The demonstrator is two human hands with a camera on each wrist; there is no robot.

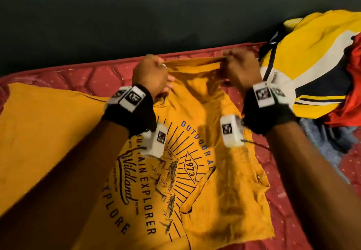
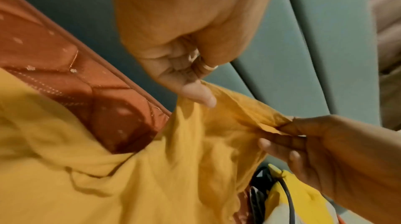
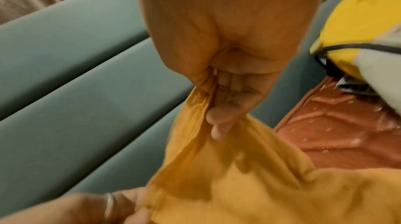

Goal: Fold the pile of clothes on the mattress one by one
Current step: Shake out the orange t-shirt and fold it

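A mustard-yellow printed T-shirt (image 1: 197,163) is held taut along its far hem, near the far edge of the red quilted mattress (image 1: 82,73), the rest of it lying print-up across the mattress toward the near edge. The hem is pinched between thumb and fingers by the left hand (image 1: 151,73) and by the right hand (image 1: 242,68), each at one end of the raised edge. The cloth is judged light, thin and limp: it sags and wrinkles below the grip and is unlikely to keep a crease unless smoothed flat. The hem corners appear the soundest places to take hold, since the middle would bunch. The pile of clothes (image 1: 316,70) waits at the mattress's far right corner.
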